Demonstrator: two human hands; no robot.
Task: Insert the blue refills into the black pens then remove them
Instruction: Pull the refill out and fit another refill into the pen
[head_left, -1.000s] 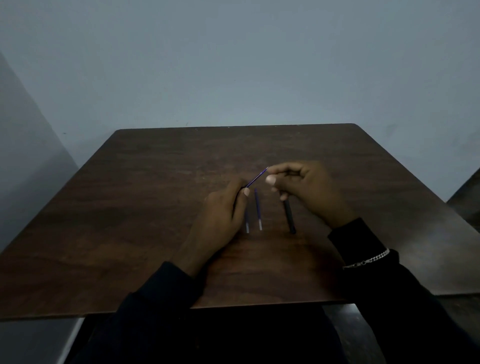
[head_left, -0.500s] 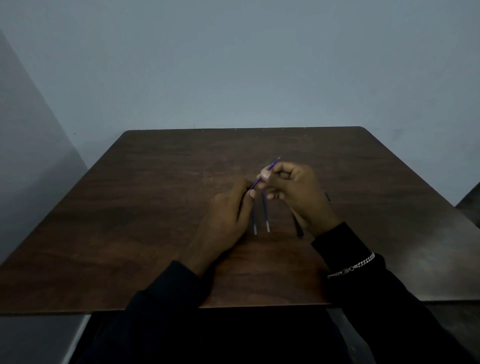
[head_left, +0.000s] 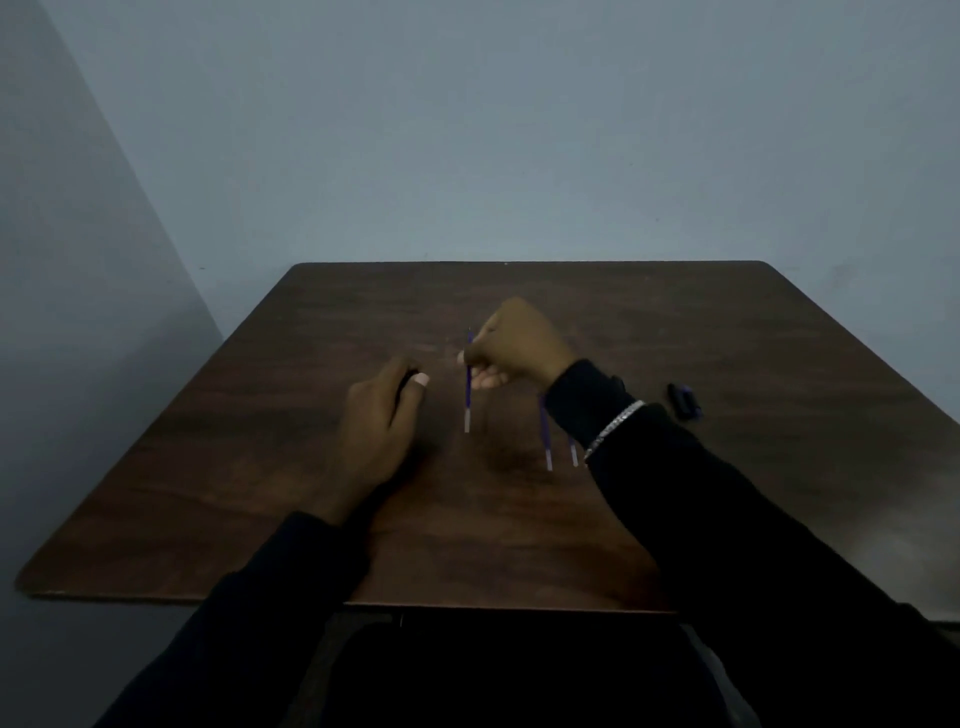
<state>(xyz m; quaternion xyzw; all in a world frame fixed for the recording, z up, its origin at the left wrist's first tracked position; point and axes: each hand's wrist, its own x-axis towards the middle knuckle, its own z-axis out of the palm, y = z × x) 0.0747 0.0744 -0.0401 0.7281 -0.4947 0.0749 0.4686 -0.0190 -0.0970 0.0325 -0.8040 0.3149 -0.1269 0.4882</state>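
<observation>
My right hand (head_left: 514, 343) is fisted round a blue refill (head_left: 468, 402), which hangs nearly upright with its pale tip just above the table. To the left, my left hand (head_left: 382, 415) lies low on the table and holds a black pen (head_left: 404, 383); only a dark bit shows beside the thumb. Two more blue refills (head_left: 546, 441) (head_left: 573, 453) lie side by side on the table, partly hidden under my right wrist.
A small black piece with a blue end (head_left: 684, 400) lies on the dark wooden table (head_left: 727, 338) to the right of my right forearm. The table's far edge meets a pale wall, and its near edge is at my lap.
The refill has come away from the pen in my left hand. My right hand has carried it off and turned it upright, and my hands have moved apart. The view has shifted left.
</observation>
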